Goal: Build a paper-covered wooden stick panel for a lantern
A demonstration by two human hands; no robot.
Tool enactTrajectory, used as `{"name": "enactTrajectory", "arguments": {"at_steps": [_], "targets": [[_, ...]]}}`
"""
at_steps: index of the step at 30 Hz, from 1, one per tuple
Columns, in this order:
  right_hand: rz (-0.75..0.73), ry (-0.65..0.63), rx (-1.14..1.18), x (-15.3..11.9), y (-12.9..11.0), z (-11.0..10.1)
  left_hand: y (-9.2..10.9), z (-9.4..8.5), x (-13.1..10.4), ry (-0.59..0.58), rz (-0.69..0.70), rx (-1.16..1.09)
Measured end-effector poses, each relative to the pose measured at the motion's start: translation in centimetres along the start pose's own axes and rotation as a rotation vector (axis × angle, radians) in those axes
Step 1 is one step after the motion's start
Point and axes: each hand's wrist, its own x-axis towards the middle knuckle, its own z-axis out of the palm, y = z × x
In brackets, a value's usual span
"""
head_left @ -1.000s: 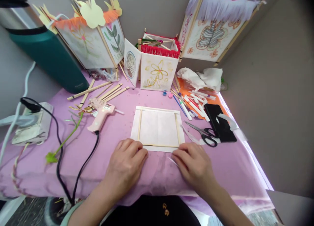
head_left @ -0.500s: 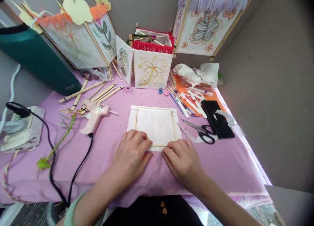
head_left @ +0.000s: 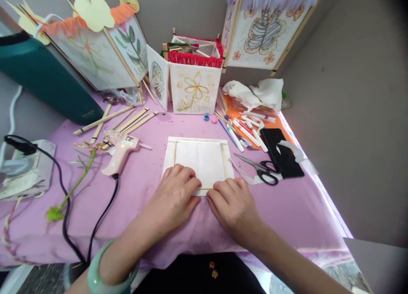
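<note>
A white sheet (head_left: pixel 204 160) lies flat on the purple cloth, with a thin wooden stick frame on it; its far edge is folded over the top stick. My left hand (head_left: pixel 178 189) pinches the sheet's near edge at the left, fingers over the bottom stick (head_left: pixel 208 187) and thumb below it. At the right of the same edge, my right hand (head_left: pixel 232 200) pinches in the same way, fingers curled. A short stretch of stick and paper edge shows between the two hands.
To the left are a pink glue gun (head_left: pixel 123 152), wooden sticks (head_left: pixel 134 123) and a green stem (head_left: pixel 78 181). Scissors (head_left: pixel 259 164), a black phone (head_left: pixel 282 153) and markers (head_left: pixel 250 132) lie right. Decorated paper lanterns (head_left: pixel 195 89) and a teal bottle (head_left: pixel 47 79) stand behind.
My hands have moved slightly closer together along the near edge, still gripping it. The whole view has shifted a little.
</note>
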Motion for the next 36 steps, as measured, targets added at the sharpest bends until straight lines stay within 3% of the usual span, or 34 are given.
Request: {"name": "enactTrajectory", "arguments": {"at_steps": [7,16,29,36], "targets": [[-0.045,-0.002,-0.015,0.4,-0.2,-0.1,0.1,-0.1,0.3,-0.047,0.005,0.019],[0.024,0.060,0.015,0.1,-0.3,0.4,0.2,-0.2,0.6,-0.041,0.017,0.032],[0.115,0.076,0.027,1.8,-0.3,0.3,0.3,0.1,1.1,-0.013,0.001,0.059],[0.250,0.297,0.129,-0.9,0.3,-1.1,0.4,0.1,1.7,-0.049,-0.065,0.031]]}}
